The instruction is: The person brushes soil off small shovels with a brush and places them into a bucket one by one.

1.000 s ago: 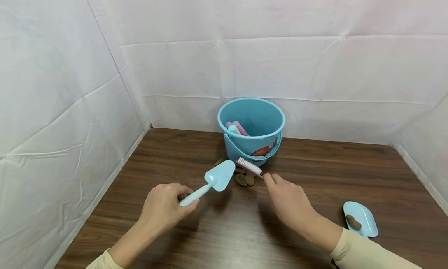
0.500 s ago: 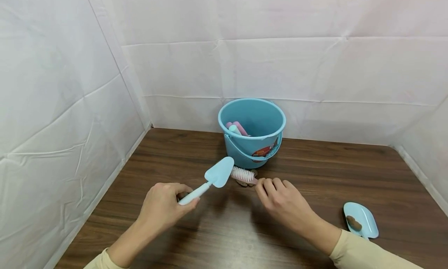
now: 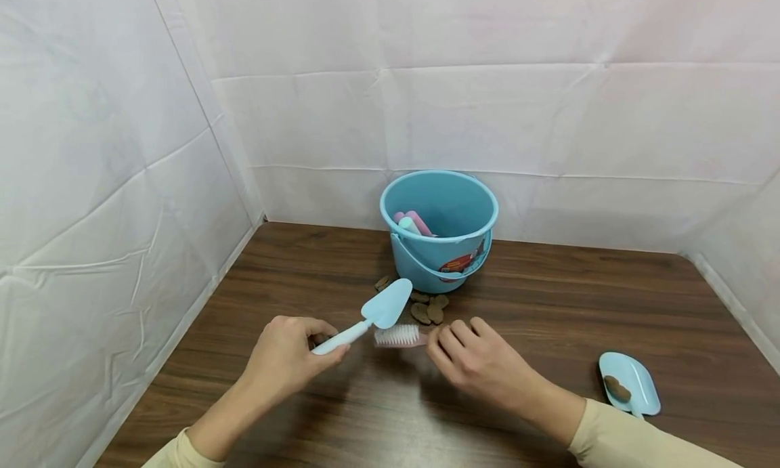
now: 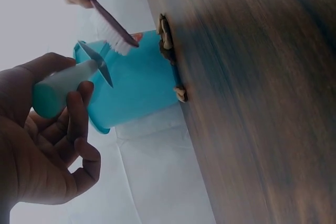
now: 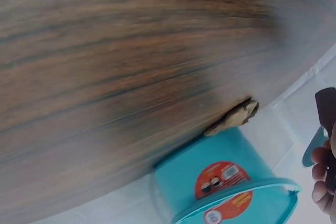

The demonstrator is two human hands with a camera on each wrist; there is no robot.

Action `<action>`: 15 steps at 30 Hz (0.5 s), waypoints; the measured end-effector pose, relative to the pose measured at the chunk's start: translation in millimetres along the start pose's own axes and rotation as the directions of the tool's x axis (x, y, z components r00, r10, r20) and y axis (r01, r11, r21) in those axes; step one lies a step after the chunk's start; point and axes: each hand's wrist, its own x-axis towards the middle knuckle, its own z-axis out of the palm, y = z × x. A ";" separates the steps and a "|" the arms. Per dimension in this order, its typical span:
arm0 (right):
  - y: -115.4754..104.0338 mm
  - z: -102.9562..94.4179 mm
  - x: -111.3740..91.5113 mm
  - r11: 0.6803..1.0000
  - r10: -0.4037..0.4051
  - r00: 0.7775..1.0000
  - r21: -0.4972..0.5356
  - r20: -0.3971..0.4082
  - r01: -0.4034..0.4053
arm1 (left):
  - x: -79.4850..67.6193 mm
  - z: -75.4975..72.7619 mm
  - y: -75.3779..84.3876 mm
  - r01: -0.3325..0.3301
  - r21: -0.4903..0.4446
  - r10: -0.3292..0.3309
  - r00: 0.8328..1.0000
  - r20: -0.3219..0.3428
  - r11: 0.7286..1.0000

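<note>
My left hand (image 3: 286, 353) holds a light blue toy trowel (image 3: 388, 304) by its handle, with the blade raised above the table. Thumb and fingers grip the pale handle (image 4: 65, 83) in the left wrist view. My right hand (image 3: 481, 363) pinches the handle of a pink brush (image 3: 397, 336), whose white bristles show just below the trowel blade. In the right wrist view only the fingers (image 5: 319, 174) and part of the brush appear at the edge. Several flat brown pieces (image 3: 420, 312) lie on the table beyond the brush, against the bucket's foot.
A blue bucket (image 3: 420, 257) with its bail handle down stands at the back, with pink and pale blue items (image 3: 419, 223) inside. To the right lies a light blue scoop (image 3: 640, 383) holding brown pieces (image 3: 617, 389). White sheeting (image 3: 487, 116) borders the wooden table (image 3: 317, 258).
My right hand has drawn the brush from over the brown pieces toward me and to the left, uncovering them. The trowel has shifted only slightly in my left hand.
</note>
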 end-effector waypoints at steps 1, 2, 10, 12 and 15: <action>-1.5 0.1 2.6 1.000 -0.017 1.000 0.007 -0.012 0.017 | 0.1 -0.1 -0.1 -0.003 -0.015 0.003 1.000 0.013 1.000; -3.0 0.0 5.1 0.999 -0.034 0.999 0.010 -0.024 0.034 | 0.2 -0.2 -0.2 -0.007 -0.029 0.008 1.000 0.027 1.000; -9.6 -3.2 22.2 0.994 -0.111 0.990 0.006 -0.081 0.112 | -0.4 -0.9 0.5 -0.040 -0.107 0.052 0.993 0.109 0.993; -6.4 -3.9 23.8 0.994 -0.106 0.990 -0.008 -0.088 0.106 | -1.3 -1.6 0.4 -0.032 -0.119 0.047 0.991 0.125 0.992; 1.8 -3.4 22.1 0.996 -0.082 0.993 -0.028 -0.085 0.080 | -3.0 -3.8 -0.8 -0.020 -0.131 0.039 0.989 0.143 0.991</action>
